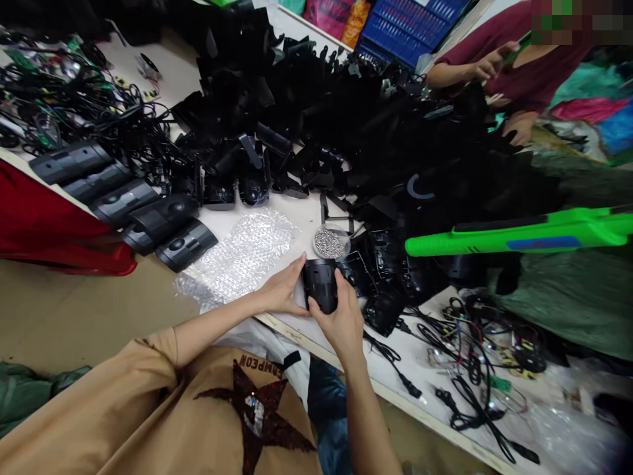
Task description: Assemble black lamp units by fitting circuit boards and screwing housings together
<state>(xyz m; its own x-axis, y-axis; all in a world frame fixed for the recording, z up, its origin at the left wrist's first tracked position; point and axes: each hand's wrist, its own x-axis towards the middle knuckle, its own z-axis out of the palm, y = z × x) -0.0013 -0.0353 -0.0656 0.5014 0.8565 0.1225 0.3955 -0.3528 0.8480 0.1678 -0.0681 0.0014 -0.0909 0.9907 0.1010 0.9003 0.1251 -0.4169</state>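
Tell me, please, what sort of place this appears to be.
Probably a small electronics assembly workshop, though I cannot be certain. Black plastic parts are heaped across the table, power cords lie among small electronic parts, and small metal pieces sit beyond the black cylinder in hand.

A workshop: black parts (346, 132) lie heaped toward the table's (304, 214) far edge, cords (479, 369) tangle by its near edge, metal bits (327, 244) fill a dish (345, 241).
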